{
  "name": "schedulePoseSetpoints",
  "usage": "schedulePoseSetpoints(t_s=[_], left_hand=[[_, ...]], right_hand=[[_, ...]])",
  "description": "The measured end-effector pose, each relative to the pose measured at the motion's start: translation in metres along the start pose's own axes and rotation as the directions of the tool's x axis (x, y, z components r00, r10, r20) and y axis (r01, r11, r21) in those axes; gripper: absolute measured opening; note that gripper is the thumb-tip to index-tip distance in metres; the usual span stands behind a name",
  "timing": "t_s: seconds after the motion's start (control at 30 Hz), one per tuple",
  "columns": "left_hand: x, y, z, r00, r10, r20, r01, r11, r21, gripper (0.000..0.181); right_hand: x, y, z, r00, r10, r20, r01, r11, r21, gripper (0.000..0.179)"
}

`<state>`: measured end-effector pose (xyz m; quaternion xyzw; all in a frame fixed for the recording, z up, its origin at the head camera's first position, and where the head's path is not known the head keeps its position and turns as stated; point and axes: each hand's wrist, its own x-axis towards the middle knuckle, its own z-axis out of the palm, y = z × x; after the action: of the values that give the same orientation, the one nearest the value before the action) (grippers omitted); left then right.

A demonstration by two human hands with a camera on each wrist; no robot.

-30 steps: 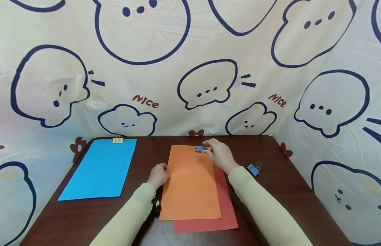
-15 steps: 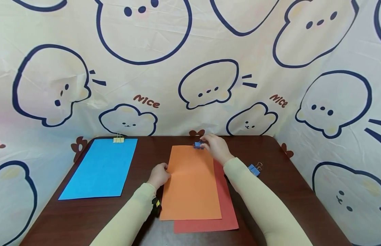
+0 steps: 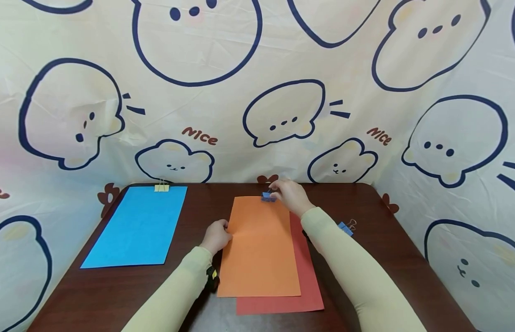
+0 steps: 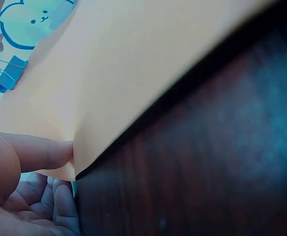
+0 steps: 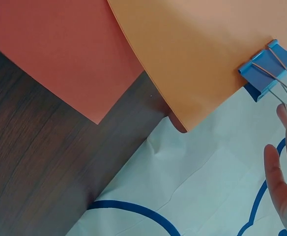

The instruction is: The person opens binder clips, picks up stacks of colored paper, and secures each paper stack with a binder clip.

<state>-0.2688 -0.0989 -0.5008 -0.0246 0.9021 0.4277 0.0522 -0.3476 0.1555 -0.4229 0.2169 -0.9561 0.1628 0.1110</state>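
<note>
R hand (image 3: pixel 291 196) now has the blue binder clip (image 5: pixel 267 65) at the top edge of the orange paper (image 3: pixel 261 249); about 1 sec ago it showed below that edge, over the sheet. It looks to straddle the edge w/ paper in its mouth, so I'd judge the clipping nearly done, tho can't tell if it's fully biting.

R hand's thumb + fingers are closed on the clip's wire handles; can't tell how hard they squeeze. L hand (image 3: pixel 216 236) pinches the orange paper's L edge, thumb on top, fingers under, approx same spot as before.

Vs. earlier frame: my R sleeve (image 3: pixel 344 258) now covers more of the 2nd blue clip (image 3: pixel 345 228), out on the R of the table (image 3: pixel 216 203). Red paper (image 3: pixel 309 288) hasn't shifted noticeably, partly under the orange. Blue paper (image 3: pixel 134 226) w/ its yellow clip (image 3: pixel 161 188) is also unchanged, far L.
</note>
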Motion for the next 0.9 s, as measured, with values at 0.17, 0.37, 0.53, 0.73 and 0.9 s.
schedulePoseSetpoints(t_s=[0.17,0.37,0.53,0.73,0.9], left_hand=[[0.001,0.0,0.001,1.0,-0.003,0.004,0.003,1.0,0.002,0.018],[0.0,0.001,0.0,1.0,-0.003,0.005,0.003,1.0,0.007,0.018],[-0.001,0.001,-0.001,1.0,-0.004,0.006,0.004,1.0,0.011,0.018],[0.0,0.0,0.0,1.0,-0.002,0.003,0.002,1.0,0.013,0.021],[0.001,-0.001,0.0,1.0,-0.001,0.004,0.001,1.0,0.023,0.021]], right_hand=[[0.0,-0.001,0.001,0.999,0.016,0.034,-0.016,1.0,0.0,0.028],[-0.002,0.0,0.005,0.996,0.036,0.083,-0.036,0.999,0.003,0.031],[-0.004,0.003,0.01,0.998,0.01,0.064,-0.01,1.0,-0.002,0.032],[-0.008,0.006,0.014,0.998,-0.015,0.067,0.016,1.0,-0.026,0.037],[-0.011,0.005,0.015,0.992,0.001,0.124,0.003,1.0,-0.028,0.044]])
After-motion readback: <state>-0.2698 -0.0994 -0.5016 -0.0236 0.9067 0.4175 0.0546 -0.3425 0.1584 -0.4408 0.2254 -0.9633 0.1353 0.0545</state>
